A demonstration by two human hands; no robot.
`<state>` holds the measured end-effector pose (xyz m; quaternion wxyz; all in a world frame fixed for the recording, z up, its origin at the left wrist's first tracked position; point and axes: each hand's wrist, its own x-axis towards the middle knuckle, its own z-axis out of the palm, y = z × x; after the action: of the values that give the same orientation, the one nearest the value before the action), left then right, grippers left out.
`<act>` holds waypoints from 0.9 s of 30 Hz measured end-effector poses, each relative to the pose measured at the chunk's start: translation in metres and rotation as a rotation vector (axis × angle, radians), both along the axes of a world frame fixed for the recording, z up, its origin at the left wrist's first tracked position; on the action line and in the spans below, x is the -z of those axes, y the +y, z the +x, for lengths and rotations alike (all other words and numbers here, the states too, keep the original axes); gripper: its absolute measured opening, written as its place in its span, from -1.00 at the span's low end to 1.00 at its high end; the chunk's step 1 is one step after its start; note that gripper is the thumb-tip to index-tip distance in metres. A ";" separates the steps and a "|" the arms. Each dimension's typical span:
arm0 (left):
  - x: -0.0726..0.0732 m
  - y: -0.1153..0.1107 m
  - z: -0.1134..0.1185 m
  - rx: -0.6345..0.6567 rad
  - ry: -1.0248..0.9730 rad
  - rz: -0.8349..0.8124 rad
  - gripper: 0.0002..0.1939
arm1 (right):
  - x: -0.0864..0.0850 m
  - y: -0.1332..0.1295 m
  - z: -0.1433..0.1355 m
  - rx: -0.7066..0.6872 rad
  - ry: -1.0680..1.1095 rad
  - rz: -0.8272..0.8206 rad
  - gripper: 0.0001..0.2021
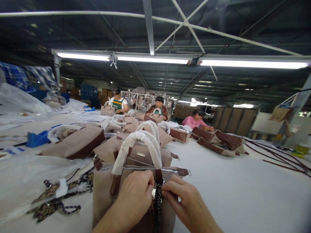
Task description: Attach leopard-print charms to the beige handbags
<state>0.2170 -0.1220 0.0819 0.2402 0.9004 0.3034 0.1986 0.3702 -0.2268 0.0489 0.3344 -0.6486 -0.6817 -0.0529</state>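
Note:
A beige handbag [104, 194] with brown trim stands upright in front of me, its handles [138, 139] wrapped in white paper. At the base of the near handle hangs a leopard-print bag charm [158, 197] with a dark patterned cord and metal fittings. My left hand [136, 194] reaches across the bag's front, thumb and fingers pinched on the charm near its ring. From the other side, my right hand [187, 197] pinches the charm's upper end between thumb and fingertips. The exact fitting between the fingers is partly hidden.
More leopard-print charms [52, 197] lie at left beside clear plastic sheeting [21, 181]. Several beige handbags [75, 140] crowd the white table [233, 194] ahead. Dark brown straps [279, 155] lie at right. Three people [118, 105] work across the table.

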 end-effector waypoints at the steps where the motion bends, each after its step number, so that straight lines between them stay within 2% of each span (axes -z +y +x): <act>1: -0.002 0.002 0.000 0.004 -0.011 0.007 -0.82 | -0.001 0.000 0.002 0.002 0.016 0.020 -0.82; 5: -0.005 0.012 -0.002 -0.006 -0.118 0.028 -0.80 | -0.006 0.000 0.011 0.021 0.089 0.102 -0.82; 7: -0.003 0.017 0.000 0.013 -0.189 -0.031 -0.82 | -0.009 0.001 0.013 0.034 0.134 0.084 -0.83; 9: 0.002 0.021 0.004 0.046 -0.268 -0.176 -0.87 | -0.012 0.004 0.012 0.060 0.187 0.049 -0.81; 13: 0.011 0.022 0.010 0.115 -0.449 -0.575 -0.97 | -0.017 0.013 0.000 0.158 0.222 -0.032 -0.77; 16: 0.013 0.018 0.011 0.214 -0.582 -0.823 -0.89 | -0.017 0.022 -0.009 0.288 0.162 -0.076 -0.87; 18: 0.014 0.016 0.012 0.220 -0.612 -0.889 -0.84 | -0.015 0.027 -0.012 0.365 0.122 -0.079 -0.89; 20: 0.018 0.017 0.015 0.179 -0.609 -0.846 -0.83 | -0.009 0.033 -0.010 0.359 0.215 -0.032 -0.87; 24: 0.025 0.023 0.020 0.049 -0.579 -0.532 -0.89 | 0.004 0.041 0.002 0.194 0.583 0.107 -0.86; 27: 0.020 0.026 0.022 0.016 -0.489 -0.339 -0.86 | 0.011 0.042 0.006 0.150 0.623 0.134 -0.86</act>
<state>0.2395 -0.0962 0.0622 0.4548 0.7753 0.2585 0.3540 0.3763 -0.1847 0.0384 0.5641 -0.6585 -0.4918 0.0790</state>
